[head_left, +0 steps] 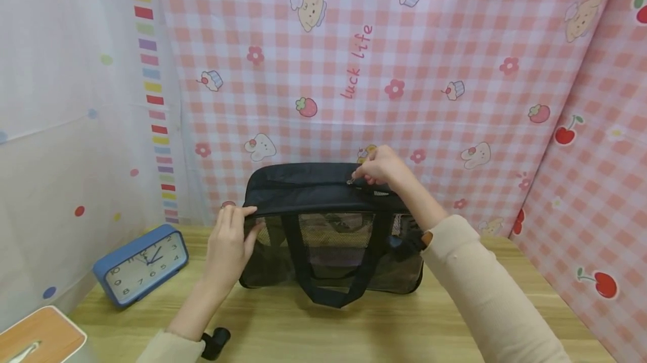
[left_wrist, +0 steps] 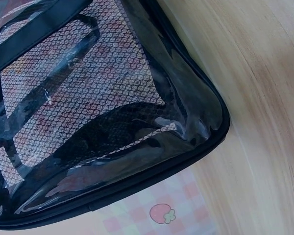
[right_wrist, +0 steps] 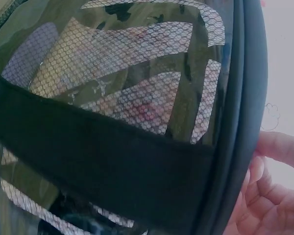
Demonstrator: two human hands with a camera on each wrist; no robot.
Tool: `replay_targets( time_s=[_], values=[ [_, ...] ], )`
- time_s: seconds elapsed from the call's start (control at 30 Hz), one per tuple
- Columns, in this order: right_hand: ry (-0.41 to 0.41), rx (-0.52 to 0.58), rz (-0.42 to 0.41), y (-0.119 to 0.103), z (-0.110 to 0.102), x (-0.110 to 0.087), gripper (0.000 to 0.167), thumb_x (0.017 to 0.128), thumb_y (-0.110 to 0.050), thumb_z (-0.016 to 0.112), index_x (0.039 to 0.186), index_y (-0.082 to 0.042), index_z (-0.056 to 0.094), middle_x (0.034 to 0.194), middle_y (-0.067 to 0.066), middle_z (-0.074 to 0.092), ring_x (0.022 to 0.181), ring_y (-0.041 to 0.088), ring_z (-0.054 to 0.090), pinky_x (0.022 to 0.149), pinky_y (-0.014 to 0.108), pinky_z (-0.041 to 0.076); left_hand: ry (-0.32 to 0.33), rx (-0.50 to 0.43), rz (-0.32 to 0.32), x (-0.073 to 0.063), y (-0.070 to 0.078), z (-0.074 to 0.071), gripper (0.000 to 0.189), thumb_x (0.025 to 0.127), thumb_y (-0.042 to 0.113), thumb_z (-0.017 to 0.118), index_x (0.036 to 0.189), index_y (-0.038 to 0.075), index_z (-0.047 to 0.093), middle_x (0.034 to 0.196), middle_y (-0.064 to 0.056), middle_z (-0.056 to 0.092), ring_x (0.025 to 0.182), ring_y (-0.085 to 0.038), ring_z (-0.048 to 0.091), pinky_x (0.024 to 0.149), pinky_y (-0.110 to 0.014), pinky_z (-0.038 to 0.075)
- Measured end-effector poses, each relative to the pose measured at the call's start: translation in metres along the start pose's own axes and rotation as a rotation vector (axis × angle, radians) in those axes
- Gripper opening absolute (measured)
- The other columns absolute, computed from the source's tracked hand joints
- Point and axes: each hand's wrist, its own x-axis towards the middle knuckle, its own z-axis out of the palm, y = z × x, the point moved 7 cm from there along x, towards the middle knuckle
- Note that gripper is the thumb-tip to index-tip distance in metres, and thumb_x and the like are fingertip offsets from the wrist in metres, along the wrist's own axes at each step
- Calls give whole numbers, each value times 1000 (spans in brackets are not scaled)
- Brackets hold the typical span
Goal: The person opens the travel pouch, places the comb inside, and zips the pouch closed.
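A black carrier bag (head_left: 303,200) with see-through front and mesh panels stands upright on the table; its handle strap (head_left: 331,297) hangs down the front. My left hand (head_left: 228,239) grips the top left corner, fingers over the edge and thumb on the front. On top of the bag, right of the middle, my right hand (head_left: 378,166) pinches the small metal zipper pull (head_left: 350,182). The left wrist view has the bag's clear side (left_wrist: 196,107) but not the hand. Fingers of the right hand (right_wrist: 272,196) show beyond the bag's dark rim (right_wrist: 250,73) in the right wrist view.
A blue alarm clock (head_left: 144,264) stands left of the bag on the wooden table (head_left: 283,329). Nearer, at the lower left, is a white box with a wooden lid (head_left: 45,332). A pink checked cloth (head_left: 323,59) hangs close behind the bag.
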Motion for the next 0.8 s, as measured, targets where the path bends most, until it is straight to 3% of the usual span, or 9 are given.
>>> replay_targets(
  time_s=[0.17,0.8],
  values=[
    [40,-43,13,11,-13,-3,33,78,-13,69,50,-11,52,47,-4,50,49,9,50,51,22,41,1,4,8,0,1,1,43,63,2,80,97,-5,55,81,-15,49,71,-26,47,57,-31,43],
    [22,-9,41,39,-32,-6,37,81,-13,67,53,-12,43,48,-4,49,48,9,48,51,22,41,12,6,4,-1,1,-1,44,62,1,81,97,-6,55,82,-15,50,70,-25,47,55,-31,42]
  ],
)
